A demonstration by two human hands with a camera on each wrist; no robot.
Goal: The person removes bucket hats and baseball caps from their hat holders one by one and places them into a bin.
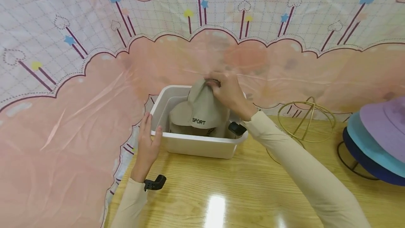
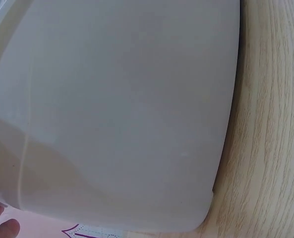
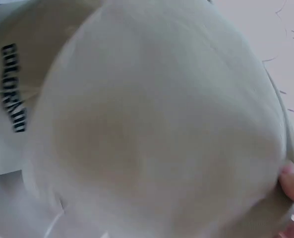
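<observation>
In the head view my right hand [image 1: 228, 92] pinches the back of a beige baseball cap [image 1: 204, 106] that has SPORT lettered on its front. The cap is tilted over a white plastic bin [image 1: 199, 145], its brim toward the left. Under it, inside the bin, lies at least one more beige cap [image 1: 186, 129], partly hidden. In the right wrist view the held cap [image 3: 161, 119] fills most of the picture, beside a cap with dark lettering [image 3: 13, 89]. My left hand [image 1: 148, 145] rests against the bin's left rim with fingers extended.
The bin stands on a wooden table [image 1: 190, 189] near a patterned backdrop cloth [image 1: 79, 122]. To the right is a gold wire stand [image 1: 305, 129]. Farther right, purple, light blue and navy hats [image 1: 376, 143] are stacked on a black wire stand [image 1: 354, 168].
</observation>
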